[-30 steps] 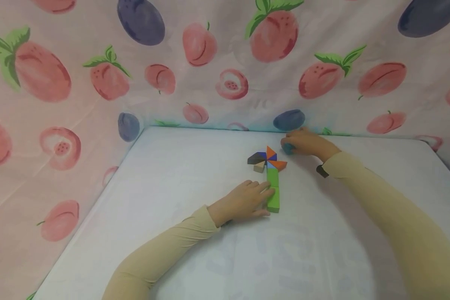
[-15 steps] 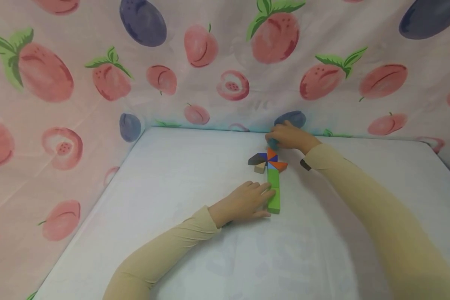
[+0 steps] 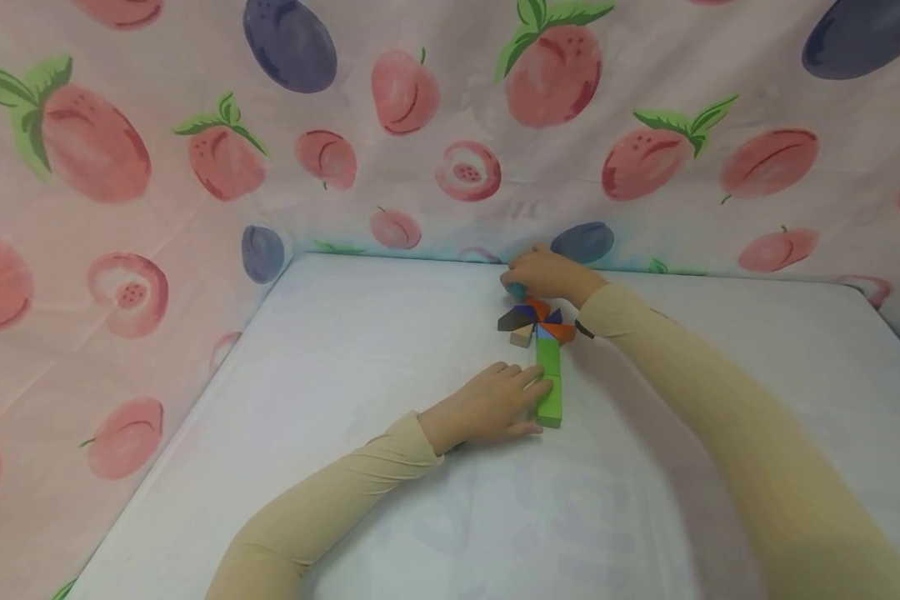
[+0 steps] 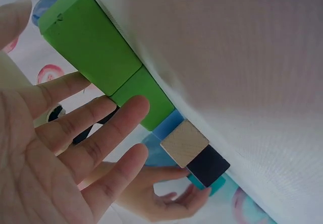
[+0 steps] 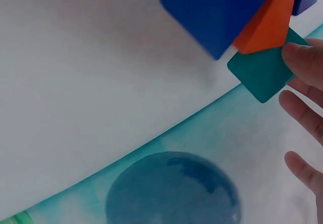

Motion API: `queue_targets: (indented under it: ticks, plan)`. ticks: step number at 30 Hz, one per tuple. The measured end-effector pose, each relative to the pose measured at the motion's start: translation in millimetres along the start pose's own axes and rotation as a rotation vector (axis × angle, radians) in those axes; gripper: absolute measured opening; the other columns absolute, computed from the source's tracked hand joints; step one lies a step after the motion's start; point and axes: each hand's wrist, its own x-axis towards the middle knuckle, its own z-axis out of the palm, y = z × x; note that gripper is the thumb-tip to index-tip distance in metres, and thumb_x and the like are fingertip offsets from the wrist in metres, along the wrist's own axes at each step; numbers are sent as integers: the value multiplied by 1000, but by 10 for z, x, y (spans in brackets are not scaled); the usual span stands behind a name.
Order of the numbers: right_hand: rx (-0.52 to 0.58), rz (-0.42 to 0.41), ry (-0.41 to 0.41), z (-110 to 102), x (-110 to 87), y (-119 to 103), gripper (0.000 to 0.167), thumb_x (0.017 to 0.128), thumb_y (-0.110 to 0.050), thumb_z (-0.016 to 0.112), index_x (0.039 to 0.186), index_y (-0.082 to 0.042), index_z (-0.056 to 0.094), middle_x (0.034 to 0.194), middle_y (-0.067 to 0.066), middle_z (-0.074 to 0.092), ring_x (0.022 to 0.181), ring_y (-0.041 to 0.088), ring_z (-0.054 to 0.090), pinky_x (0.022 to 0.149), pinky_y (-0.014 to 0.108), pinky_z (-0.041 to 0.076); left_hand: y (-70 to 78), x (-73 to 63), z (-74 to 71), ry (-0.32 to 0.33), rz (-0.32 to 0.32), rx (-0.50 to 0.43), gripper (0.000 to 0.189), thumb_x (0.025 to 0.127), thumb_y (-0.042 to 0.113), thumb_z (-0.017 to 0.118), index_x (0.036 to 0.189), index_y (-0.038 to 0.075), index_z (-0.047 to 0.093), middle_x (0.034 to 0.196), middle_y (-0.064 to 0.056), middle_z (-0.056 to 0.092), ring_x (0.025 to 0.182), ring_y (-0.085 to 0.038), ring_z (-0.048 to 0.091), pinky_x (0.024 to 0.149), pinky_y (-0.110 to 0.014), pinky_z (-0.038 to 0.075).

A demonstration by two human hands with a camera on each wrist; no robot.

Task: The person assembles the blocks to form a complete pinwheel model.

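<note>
My right hand (image 3: pixel 546 273) pinches a teal block (image 5: pixel 260 75) between thumb and fingers at the far side of a pinwheel-shaped ring of wooden blocks. In the right wrist view the teal block meets an orange block (image 5: pixel 270 24). The ring also has blue blocks (image 3: pixel 556 317), a black one (image 3: pixel 512 321), a plain wood one (image 3: pixel 521 337) and a second orange one (image 3: pixel 561 332). Two green blocks (image 3: pixel 550 402) run end to end towards me from a light blue piece (image 3: pixel 542 332). Straight fingers of my left hand (image 3: pixel 491 406) rest along the green blocks' left side.
The blocks lie on a white-covered table (image 3: pixel 390 350). Behind it and along its left rises a fruit-patterned cloth (image 3: pixel 420 167); the back edge is close behind my right hand. A black strap (image 3: pixel 584 329) shows at my right wrist.
My right hand has moved left with the teal block, from right of the ring to its upper left. The top orange block has tilted left, away from the right blue one. The left hand stays put.
</note>
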Motion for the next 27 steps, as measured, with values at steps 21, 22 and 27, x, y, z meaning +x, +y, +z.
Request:
queue_targets:
  ticks: [21,22,27]
  plan:
    - [-113,-267,72,-63,176,-636,27,86,-3,62,106,-22,63,103,3,64,105,25,56,102,56,37,3,10,-4,12,10,4,62,89,59,48,133,16,44,129,-1,50,105,-15,57,88,-30,46]
    - [-106,-261,55,-62,169,-659,27,87,-4,62,106,-22,63,104,3,64,107,25,56,103,56,36,3,10,-7,11,9,2,62,89,59,48,134,16,44,128,0,51,106,-15,56,89,-30,46]
    - [-94,-236,-7,-31,128,-707,27,89,-5,58,108,-23,63,107,2,65,113,26,55,107,57,32,9,6,-18,3,8,-10,63,90,58,48,135,15,44,130,-1,50,111,-16,55,93,-31,45]
